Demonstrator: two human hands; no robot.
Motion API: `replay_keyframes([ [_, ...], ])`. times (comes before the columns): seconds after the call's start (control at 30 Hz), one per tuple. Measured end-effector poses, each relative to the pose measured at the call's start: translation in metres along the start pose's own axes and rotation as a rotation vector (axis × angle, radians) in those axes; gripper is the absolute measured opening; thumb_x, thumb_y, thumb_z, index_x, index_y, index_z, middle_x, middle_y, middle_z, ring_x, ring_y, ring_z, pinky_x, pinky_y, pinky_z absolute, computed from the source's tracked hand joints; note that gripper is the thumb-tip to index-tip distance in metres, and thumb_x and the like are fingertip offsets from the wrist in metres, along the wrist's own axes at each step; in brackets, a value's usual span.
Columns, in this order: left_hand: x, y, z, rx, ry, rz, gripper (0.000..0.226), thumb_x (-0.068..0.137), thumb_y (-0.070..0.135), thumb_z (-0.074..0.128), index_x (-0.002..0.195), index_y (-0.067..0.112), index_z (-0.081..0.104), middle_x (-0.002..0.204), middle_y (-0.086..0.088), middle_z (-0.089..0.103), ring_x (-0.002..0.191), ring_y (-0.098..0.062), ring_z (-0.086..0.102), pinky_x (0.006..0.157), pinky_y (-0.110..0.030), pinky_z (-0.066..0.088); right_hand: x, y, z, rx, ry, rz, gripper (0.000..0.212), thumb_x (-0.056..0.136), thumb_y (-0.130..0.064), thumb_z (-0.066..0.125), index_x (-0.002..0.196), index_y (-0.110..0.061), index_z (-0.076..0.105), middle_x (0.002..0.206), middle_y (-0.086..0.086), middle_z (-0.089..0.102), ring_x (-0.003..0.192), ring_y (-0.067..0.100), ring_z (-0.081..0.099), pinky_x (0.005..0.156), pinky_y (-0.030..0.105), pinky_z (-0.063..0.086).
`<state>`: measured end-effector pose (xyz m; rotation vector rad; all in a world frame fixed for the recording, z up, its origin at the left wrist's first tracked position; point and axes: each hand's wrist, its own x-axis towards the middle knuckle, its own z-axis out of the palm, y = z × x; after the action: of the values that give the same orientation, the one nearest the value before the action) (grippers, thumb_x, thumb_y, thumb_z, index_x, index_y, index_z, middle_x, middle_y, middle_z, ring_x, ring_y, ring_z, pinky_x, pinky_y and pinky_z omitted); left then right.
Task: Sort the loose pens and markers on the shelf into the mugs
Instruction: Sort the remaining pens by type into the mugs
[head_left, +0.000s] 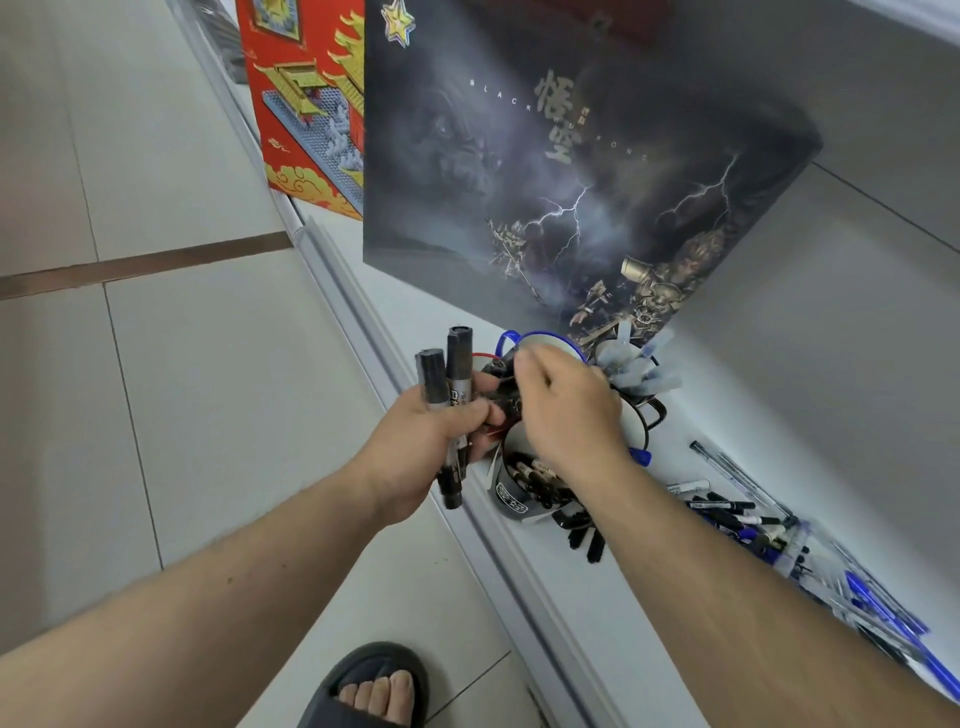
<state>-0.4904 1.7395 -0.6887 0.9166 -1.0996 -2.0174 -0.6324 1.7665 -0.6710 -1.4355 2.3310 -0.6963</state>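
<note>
My left hand (431, 441) grips a bundle of thick black markers (452, 384) upright, in front of the shelf edge. My right hand (566, 405) reaches across the mugs, its fingers curled on a black marker (501, 400) next to the left hand. Below it a grey mug (511, 499) holds several black markers. A blue-rimmed white mug (540, 340) stands behind, and a black-handled mug (647, 410) holds pale capped pens (634, 366). Loose black and blue pens (737, 512) lie on the white shelf (613, 613) to the right.
A large dark game box (561, 171) leans at the back of the shelf, with a red building-set box (306, 114) to its left. More blue pens (883, 618) lie at the far right. A sandalled foot (374, 686) stands on the tiled floor.
</note>
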Motion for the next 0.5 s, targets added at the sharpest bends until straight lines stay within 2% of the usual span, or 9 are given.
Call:
replay_keyframes([
  [0.07, -0.003, 0.004, 0.002, 0.185, -0.047, 0.035, 0.021, 0.095, -0.008, 0.048, 0.095, 0.008, 0.061, 0.064, 0.001, 0.058, 0.050, -0.008, 0.050, 0.049, -0.018, 0.041, -0.008, -0.018, -0.015, 0.366, -0.043, 0.002, 0.040, 0.094, -0.049, 0.049, 0.130, -0.032, 0.055, 0.121, -0.008, 0.060, 0.115, 0.016, 0.053, 0.086, 0.019, 0.041],
  [0.1, -0.004, 0.006, 0.003, 0.306, -0.069, 0.066, 0.029, 0.093, -0.009, 0.048, 0.087, 0.015, 0.063, 0.059, 0.007, 0.056, 0.048, -0.005, 0.046, 0.047, -0.017, 0.038, -0.014, -0.025, -0.019, 0.348, -0.115, -0.061, 0.048, 0.089, -0.051, 0.056, 0.134, -0.035, 0.052, 0.121, -0.007, 0.060, 0.112, 0.012, 0.055, 0.083, 0.015, 0.043],
  [0.17, -0.004, 0.008, 0.005, 0.570, -0.072, 0.111, 0.039, 0.087, 0.000, 0.050, 0.069, 0.032, 0.062, 0.051, 0.017, 0.052, 0.044, -0.001, 0.042, 0.044, -0.017, 0.036, -0.022, -0.033, -0.020, 0.110, -0.205, -0.194, 0.050, 0.081, -0.051, 0.066, 0.127, -0.033, 0.056, 0.115, -0.007, 0.061, 0.107, 0.010, 0.056, 0.086, 0.019, 0.045],
  [0.2, -0.003, 0.008, 0.005, 0.683, -0.051, 0.120, 0.030, 0.082, 0.013, 0.049, 0.064, 0.035, 0.059, 0.051, 0.017, 0.053, 0.045, -0.003, 0.043, 0.045, -0.020, 0.037, -0.024, -0.034, -0.018, 0.027, -0.203, -0.232, 0.044, 0.080, -0.048, 0.068, 0.119, -0.030, 0.059, 0.109, -0.008, 0.061, 0.103, 0.010, 0.055, 0.084, 0.018, 0.043],
  [0.27, -0.002, 0.008, 0.003, 0.814, 0.018, 0.107, 0.012, 0.068, 0.029, 0.043, 0.063, 0.029, 0.054, 0.055, 0.011, 0.055, 0.050, -0.011, 0.045, 0.051, -0.025, 0.038, -0.027, -0.033, -0.018, 0.005, -0.168, -0.258, 0.024, 0.084, -0.041, 0.067, 0.099, -0.025, 0.057, 0.094, -0.011, 0.056, 0.090, 0.009, 0.050, 0.071, 0.007, 0.036],
  [0.3, -0.001, 0.006, 0.001, 0.849, 0.051, 0.111, 0.013, 0.065, 0.032, 0.042, 0.064, 0.025, 0.053, 0.057, 0.008, 0.056, 0.053, -0.014, 0.047, 0.053, -0.027, 0.040, -0.028, -0.032, -0.019, 0.029, -0.156, -0.270, 0.017, 0.086, -0.037, 0.066, 0.092, -0.027, 0.054, 0.089, -0.011, 0.053, 0.083, 0.008, 0.047, 0.067, 0.006, 0.035],
  [0.4, 0.001, 0.004, 0.001, 0.872, 0.109, 0.127, 0.020, 0.067, 0.037, 0.050, 0.074, 0.019, 0.057, 0.068, 0.001, 0.063, 0.064, -0.022, 0.055, 0.061, -0.036, 0.050, -0.029, -0.030, -0.021, 0.139, -0.167, -0.248, 0.011, 0.087, -0.026, 0.065, 0.082, -0.025, 0.054, 0.083, -0.008, 0.058, 0.070, 0.005, 0.048, 0.062, 0.012, 0.035],
  [0.5, 0.006, 0.003, -0.001, 0.864, 0.122, 0.209, 0.020, 0.071, 0.033, 0.060, 0.089, 0.026, 0.062, 0.083, 0.007, 0.068, 0.077, -0.016, 0.063, 0.075, -0.038, 0.055, -0.022, -0.033, -0.030, 0.224, -0.065, -0.189, 0.005, 0.089, -0.026, 0.060, 0.085, -0.022, 0.059, 0.085, -0.003, 0.061, 0.075, 0.012, 0.055, 0.069, 0.027, 0.042],
])
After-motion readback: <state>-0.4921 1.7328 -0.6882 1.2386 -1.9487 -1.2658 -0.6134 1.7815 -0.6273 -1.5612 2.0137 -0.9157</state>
